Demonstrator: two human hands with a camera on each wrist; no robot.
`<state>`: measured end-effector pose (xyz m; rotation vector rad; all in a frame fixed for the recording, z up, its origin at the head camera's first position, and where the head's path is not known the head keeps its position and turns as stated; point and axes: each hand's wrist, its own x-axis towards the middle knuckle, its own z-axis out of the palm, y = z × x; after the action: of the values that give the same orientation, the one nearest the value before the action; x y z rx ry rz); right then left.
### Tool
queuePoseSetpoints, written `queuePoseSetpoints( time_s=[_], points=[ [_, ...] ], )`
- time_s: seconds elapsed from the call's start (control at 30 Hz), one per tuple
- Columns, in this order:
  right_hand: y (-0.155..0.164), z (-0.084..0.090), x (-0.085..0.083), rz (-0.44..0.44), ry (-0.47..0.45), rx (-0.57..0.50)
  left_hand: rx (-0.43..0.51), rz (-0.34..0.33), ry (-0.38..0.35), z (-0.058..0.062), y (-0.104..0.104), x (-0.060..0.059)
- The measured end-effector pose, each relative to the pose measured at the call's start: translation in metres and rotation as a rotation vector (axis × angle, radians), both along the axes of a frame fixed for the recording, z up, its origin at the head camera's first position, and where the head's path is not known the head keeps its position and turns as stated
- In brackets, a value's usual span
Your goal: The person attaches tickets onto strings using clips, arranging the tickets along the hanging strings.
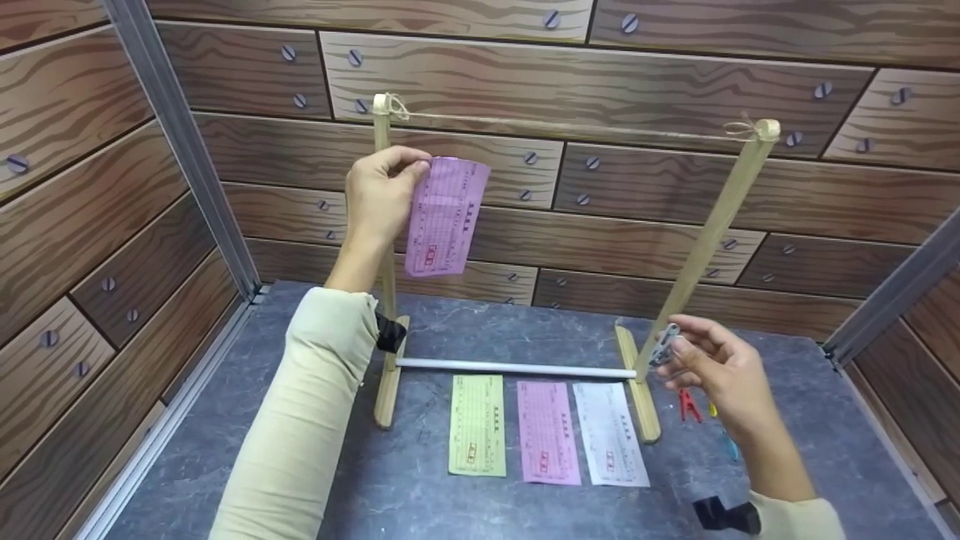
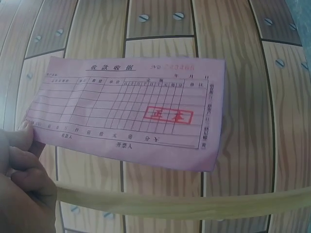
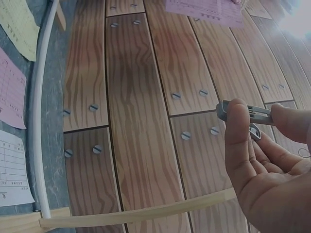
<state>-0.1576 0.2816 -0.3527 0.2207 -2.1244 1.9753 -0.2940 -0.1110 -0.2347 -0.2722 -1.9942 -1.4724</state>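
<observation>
My left hand pinches a pink receipt slip by its upper left corner, so it hangs just below the string near the left post. The slip's printed grid and red stamp face the left wrist camera. Beside the foot of the right post, my right hand holds a grey clothespin between thumb and fingers. On the table lie a yellow-green slip, another pink slip and a white slip, side by side.
A wooden rack with a left post, a right post and a white bottom bar stands on the dark table. Red, yellow and blue clothespins lie by my right hand. Wood-patterned walls enclose the table.
</observation>
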Motion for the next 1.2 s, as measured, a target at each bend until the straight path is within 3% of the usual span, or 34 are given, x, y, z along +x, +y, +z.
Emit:
queuePoseSetpoints(
  time_s=[0.27,0.53,0.87,1.2],
  points=[
    [-0.007,0.013,0.001,0.027,0.015,0.011,0.073,-0.053,0.003,0.007,0.000,-0.002],
    [-0.016,0.039,-0.002,0.063,0.068,0.007,0.131,-0.093,0.025,0.019,-0.007,-0.002],
    [-0.042,0.086,-0.005,0.133,0.139,0.073,0.187,-0.118,0.010,0.029,-0.010,-0.007],
    [-0.080,0.153,-0.016,0.192,0.265,0.294,0.193,-0.056,-0.031,0.038,-0.007,-0.007]
  ],
)
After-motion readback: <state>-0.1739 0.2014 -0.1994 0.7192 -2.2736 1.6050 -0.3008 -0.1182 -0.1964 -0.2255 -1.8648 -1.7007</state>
